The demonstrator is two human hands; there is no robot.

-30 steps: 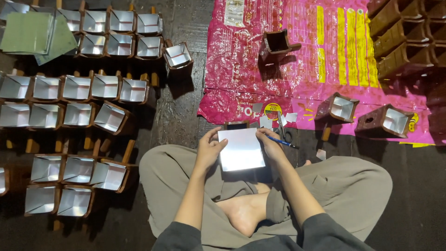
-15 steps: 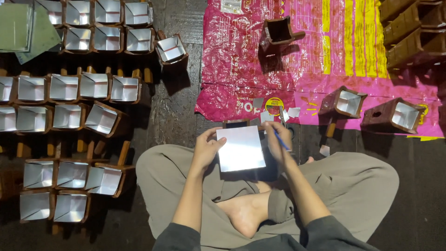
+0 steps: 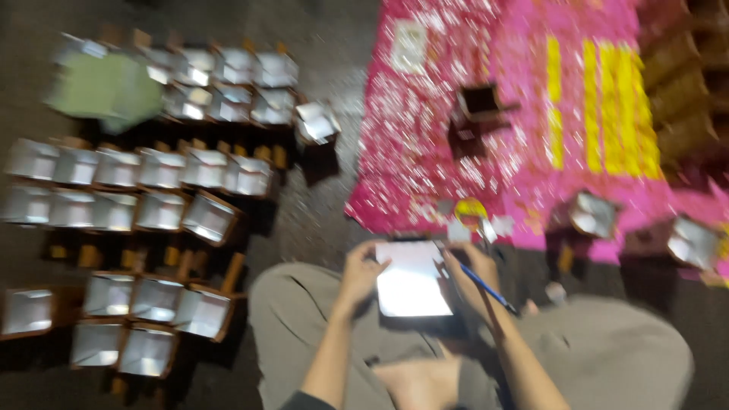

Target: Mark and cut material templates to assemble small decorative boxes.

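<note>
White sheet [image 3: 412,279] sits between my hands over my lap. Left hand [image 3: 360,275] grips its left edge; right hand [image 3: 469,275] presses the right edge, holding a blue pen [image 3: 487,289]. Foil-lined boxes [image 3: 159,212] left, pink mat [image 3: 531,129] ahead. Blurry.

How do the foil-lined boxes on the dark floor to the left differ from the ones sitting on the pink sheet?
The boxes on the floor are many and packed side by side in rows; the boxes on the pink sheet are few and stand well apart. One box on the pink sheet looks dark inside, while the floor ones show shiny linings. Both groups are small brown open boxes. The frame is blurred, so finer detail is unclear.
</note>
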